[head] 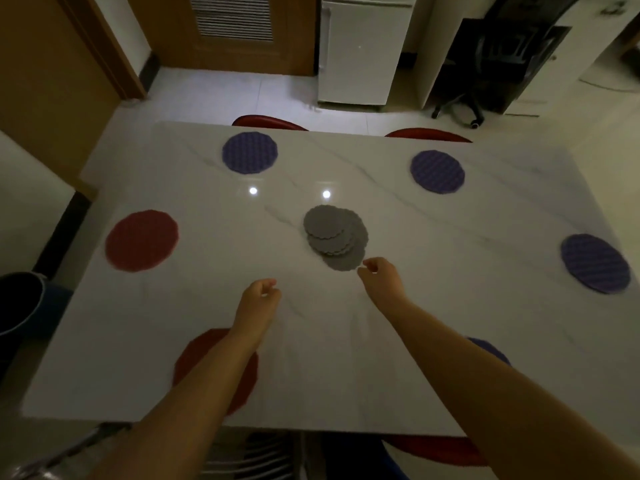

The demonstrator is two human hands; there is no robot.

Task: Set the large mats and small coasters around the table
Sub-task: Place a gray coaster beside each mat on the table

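Large round mats lie around the white marble table [433,341]. Purple mats sit at the far left [250,152], far right [437,171] and right side [595,263]; a fourth purple mat [491,348] shows partly under my right forearm. One red mat [142,240] lies at the left, another red mat [194,362] near me under my left forearm. A fanned stack of small grey coasters [336,237] sits mid-table. My right hand [381,275] hovers just beside the stack's near edge, fingers loosely curled, holding nothing. My left hand [261,296] hangs loosely curled over bare table, empty.
Two red chair backs [268,121] [427,134] stand at the far edge, and a red seat [436,448] is near me. A dark bucket [17,303] is on the floor at the left. A white fridge [363,50] and a black office chair [491,64] stand beyond.
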